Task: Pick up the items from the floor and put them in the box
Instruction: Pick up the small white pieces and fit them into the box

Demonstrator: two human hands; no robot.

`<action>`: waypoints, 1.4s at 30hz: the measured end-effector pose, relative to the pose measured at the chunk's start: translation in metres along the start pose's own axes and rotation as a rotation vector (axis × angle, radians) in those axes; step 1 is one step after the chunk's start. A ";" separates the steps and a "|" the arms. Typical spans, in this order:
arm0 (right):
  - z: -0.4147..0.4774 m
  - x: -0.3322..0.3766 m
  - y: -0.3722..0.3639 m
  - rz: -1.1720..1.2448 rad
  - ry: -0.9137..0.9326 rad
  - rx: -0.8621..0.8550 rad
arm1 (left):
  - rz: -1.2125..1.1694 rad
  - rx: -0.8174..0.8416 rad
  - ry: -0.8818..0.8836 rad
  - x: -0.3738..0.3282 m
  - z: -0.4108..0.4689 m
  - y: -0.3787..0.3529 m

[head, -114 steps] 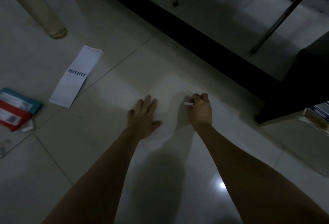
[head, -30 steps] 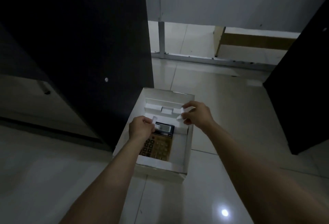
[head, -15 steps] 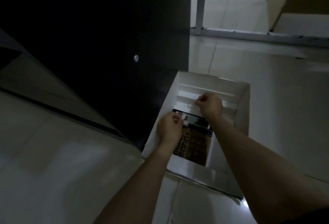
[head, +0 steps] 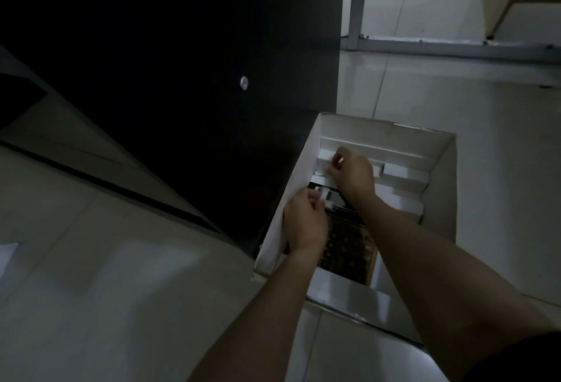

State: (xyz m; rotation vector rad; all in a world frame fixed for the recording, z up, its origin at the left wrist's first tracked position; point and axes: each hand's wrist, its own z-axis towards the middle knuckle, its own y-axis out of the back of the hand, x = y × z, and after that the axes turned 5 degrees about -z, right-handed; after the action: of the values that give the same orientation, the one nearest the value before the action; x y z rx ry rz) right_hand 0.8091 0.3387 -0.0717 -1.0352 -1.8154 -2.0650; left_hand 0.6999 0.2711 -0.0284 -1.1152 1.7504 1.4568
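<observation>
Calculator [head: 349, 245] partly hidden under both forearms.

Both hands inside the white box [head: 446, 187], which sits on the tiled floor [head: 455, 102] against a dark cabinet panel [head: 182, 78]. Left hand [head: 305, 220] pinches a small white piece [head: 327, 201] over the calculator [head: 349, 245] display. Right hand [head: 352, 173] is curled near the white inserts [head: 403, 173] at the far end; its contents are unclear. Lighting is dim.

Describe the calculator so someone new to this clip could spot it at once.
Find the open white cardboard box beside the tall black cabinet. The brown calculator lies flat on its bottom, between both forearms: the only dark, keyed thing among white pieces.
</observation>
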 end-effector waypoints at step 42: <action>0.011 -0.004 -0.006 0.115 -0.061 0.037 | 0.392 0.347 -0.231 0.016 0.008 0.003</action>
State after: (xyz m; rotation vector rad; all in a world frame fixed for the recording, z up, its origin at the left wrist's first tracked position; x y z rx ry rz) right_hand 0.8125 0.3493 -0.0786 -1.1754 -1.7705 -1.9469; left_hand 0.6892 0.2749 -0.0427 -0.4234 2.0251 1.3587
